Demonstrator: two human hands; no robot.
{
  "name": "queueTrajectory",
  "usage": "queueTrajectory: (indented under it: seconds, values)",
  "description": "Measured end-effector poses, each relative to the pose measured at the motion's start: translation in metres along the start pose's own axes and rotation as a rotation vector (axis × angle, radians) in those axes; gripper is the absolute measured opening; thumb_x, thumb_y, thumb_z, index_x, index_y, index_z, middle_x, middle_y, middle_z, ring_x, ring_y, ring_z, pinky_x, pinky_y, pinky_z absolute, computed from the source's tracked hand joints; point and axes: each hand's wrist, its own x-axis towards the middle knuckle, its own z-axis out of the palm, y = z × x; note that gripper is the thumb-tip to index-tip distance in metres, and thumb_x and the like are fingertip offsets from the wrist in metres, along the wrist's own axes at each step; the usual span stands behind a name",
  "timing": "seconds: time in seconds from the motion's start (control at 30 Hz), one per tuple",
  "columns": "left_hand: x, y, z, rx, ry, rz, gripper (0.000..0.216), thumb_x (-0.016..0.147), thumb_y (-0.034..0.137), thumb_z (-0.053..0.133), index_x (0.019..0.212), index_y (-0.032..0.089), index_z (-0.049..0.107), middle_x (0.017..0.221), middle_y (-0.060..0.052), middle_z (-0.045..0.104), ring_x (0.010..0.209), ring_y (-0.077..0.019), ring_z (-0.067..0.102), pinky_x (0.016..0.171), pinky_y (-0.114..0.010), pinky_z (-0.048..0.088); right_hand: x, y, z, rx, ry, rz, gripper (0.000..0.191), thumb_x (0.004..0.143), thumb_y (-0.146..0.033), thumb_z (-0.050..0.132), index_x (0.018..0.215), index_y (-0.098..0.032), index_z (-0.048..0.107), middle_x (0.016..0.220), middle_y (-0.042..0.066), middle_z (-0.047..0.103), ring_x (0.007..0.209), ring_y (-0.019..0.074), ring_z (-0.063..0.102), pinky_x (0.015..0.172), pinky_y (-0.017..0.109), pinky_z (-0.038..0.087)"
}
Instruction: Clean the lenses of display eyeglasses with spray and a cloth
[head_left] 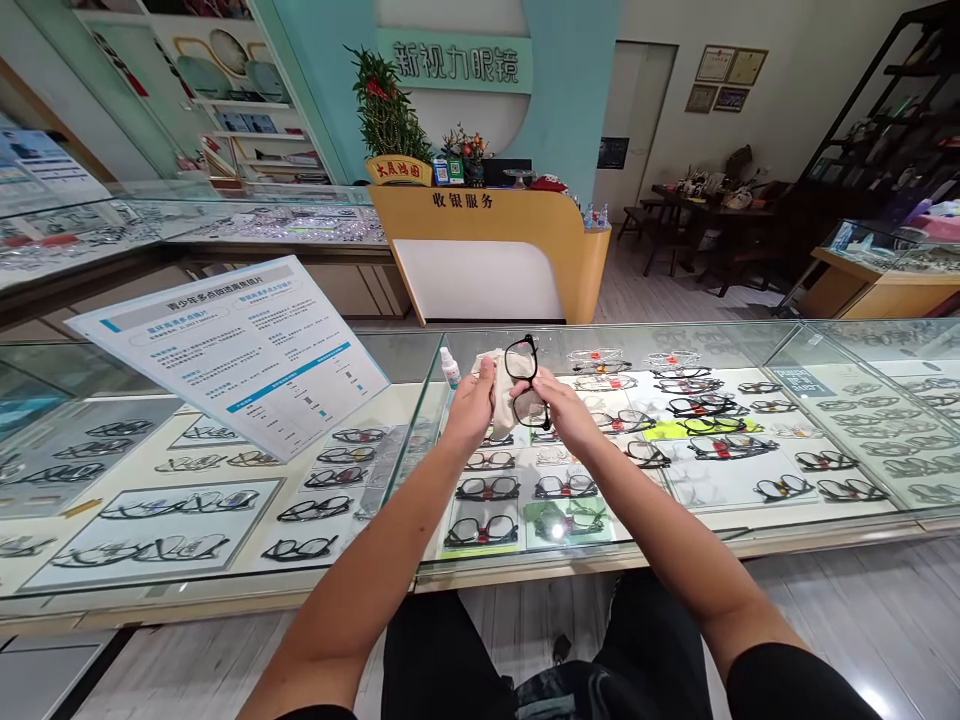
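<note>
The left hand (471, 400) is closed round a pale cloth (501, 392), which is bunched in its fingers and pressed against the glasses (526, 384). The right hand (562, 410) grips the black glasses from the other side, fingers pinched on the frame near the lower lens. The glasses stand on end, one lens above the other, and the upper lens is clear of both hands. Hands, cloth and glasses are held in the air above the glass top of the table (750, 545), over its middle and nearer the far edge than the near one.

Just left of the left hand, a small white bottle (450, 368) with a blue cap stands upright on the glass near the far edge. Further left, a printed sheet (232, 350) with blue headings is propped at a tilt on the table top. Under the glass, many frames (487, 488) lie in rows on white trays. Beyond the table, well apart, stands an orange and white desk (487, 250) with a potted plant (386, 115) on its left end.
</note>
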Motion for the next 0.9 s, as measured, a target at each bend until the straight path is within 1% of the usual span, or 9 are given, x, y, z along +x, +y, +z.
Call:
queueTrajectory:
  seconds: [0.07, 0.17, 0.3, 0.4, 0.47, 0.6, 0.7, 0.8, 0.9]
  values:
    - [-0.004, 0.004, 0.002, 0.033, -0.067, -0.009, 0.071, 0.085, 0.092, 0.072, 0.079, 0.022, 0.06, 0.058, 0.001, 0.053, 0.052, -0.0127, 0.046, 0.049, -0.029, 0.037, 0.0, -0.001, 0.0, -0.063, -0.027, 0.015, 0.046, 0.093, -0.068, 0.074, 0.083, -0.025, 0.085, 0.133, 0.007, 0.074, 0.137, 0.0304, 0.059, 0.124, 0.04, 0.041]
    - [-0.007, 0.011, 0.004, 0.038, -0.163, -0.001, 0.067, 0.087, 0.087, 0.074, 0.082, 0.021, 0.061, 0.057, 0.001, 0.056, 0.049, -0.0098, 0.041, 0.048, -0.026, 0.035, 0.0, -0.002, -0.001, -0.154, -0.062, 0.046, 0.043, 0.094, -0.065, 0.072, 0.082, -0.026, 0.087, 0.124, 0.007, 0.075, 0.134, 0.0311, 0.059, 0.13, 0.044, 0.032]
    - [-0.008, 0.018, 0.004, 0.048, -0.212, 0.013, 0.061, 0.077, 0.074, 0.091, 0.087, 0.02, 0.063, 0.057, 0.003, 0.058, 0.052, -0.0098, 0.047, 0.051, -0.024, 0.038, 0.001, 0.002, -0.005, -0.133, -0.051, 0.041, 0.042, 0.092, -0.065, 0.074, 0.081, -0.026, 0.086, 0.124, 0.007, 0.076, 0.143, 0.0324, 0.055, 0.132, 0.045, 0.03]
    - [-0.007, 0.018, 0.004, 0.071, -0.227, 0.026, 0.058, 0.073, 0.064, 0.098, 0.087, 0.02, 0.063, 0.057, 0.004, 0.059, 0.055, -0.01, 0.05, 0.055, -0.023, 0.042, 0.002, 0.005, -0.006, -0.15, -0.055, 0.051, 0.046, 0.091, -0.069, 0.075, 0.079, -0.027, 0.086, 0.126, 0.009, 0.075, 0.148, 0.0337, 0.05, 0.135, 0.046, 0.024]
    - [-0.007, 0.015, 0.006, 0.073, -0.189, 0.037, 0.059, 0.073, 0.066, 0.097, 0.086, 0.02, 0.062, 0.054, 0.005, 0.058, 0.051, -0.0096, 0.048, 0.053, -0.023, 0.039, 0.002, 0.007, -0.005, -0.183, -0.074, 0.045, 0.049, 0.091, -0.073, 0.073, 0.079, -0.027, 0.086, 0.129, 0.009, 0.073, 0.147, 0.0343, 0.051, 0.136, 0.048, 0.023]
    - [-0.012, 0.01, 0.011, 0.037, -0.063, 0.059, 0.064, 0.077, 0.078, 0.09, 0.087, 0.022, 0.06, 0.049, 0.007, 0.052, 0.045, -0.0092, 0.043, 0.049, -0.024, 0.036, 0.002, 0.007, -0.001, -0.258, -0.122, -0.012, 0.057, 0.094, -0.078, 0.067, 0.081, -0.026, 0.086, 0.127, 0.011, 0.07, 0.137, 0.0345, 0.054, 0.132, 0.05, 0.029]
    - [-0.013, 0.009, 0.013, 0.033, 0.002, 0.056, 0.064, 0.082, 0.081, 0.084, 0.091, 0.023, 0.06, 0.054, 0.007, 0.052, 0.044, -0.0087, 0.042, 0.047, -0.025, 0.035, 0.0, 0.006, 0.001, -0.29, -0.119, -0.008, 0.059, 0.096, -0.079, 0.063, 0.084, -0.026, 0.088, 0.133, 0.012, 0.069, 0.142, 0.0361, 0.053, 0.133, 0.052, 0.026]
    - [-0.007, 0.007, 0.008, 0.043, 0.078, 0.104, 0.064, 0.083, 0.081, 0.084, 0.097, 0.022, 0.063, 0.067, 0.004, 0.058, 0.053, -0.0105, 0.048, 0.052, -0.027, 0.039, -0.001, 0.005, 0.0, -0.273, -0.104, -0.017, 0.061, 0.096, -0.081, 0.064, 0.086, -0.026, 0.088, 0.15, 0.011, 0.066, 0.152, 0.0366, 0.048, 0.136, 0.05, 0.021]
    - [0.006, 0.004, -0.004, 0.088, 0.205, 0.196, 0.064, 0.084, 0.08, 0.082, 0.101, 0.022, 0.064, 0.084, -0.002, 0.065, 0.073, -0.0163, 0.058, 0.066, -0.03, 0.047, 0.0, 0.003, -0.003, -0.201, -0.051, -0.026, 0.06, 0.095, -0.082, 0.065, 0.089, -0.027, 0.088, 0.16, 0.009, 0.062, 0.157, 0.0347, 0.046, 0.137, 0.047, 0.023]
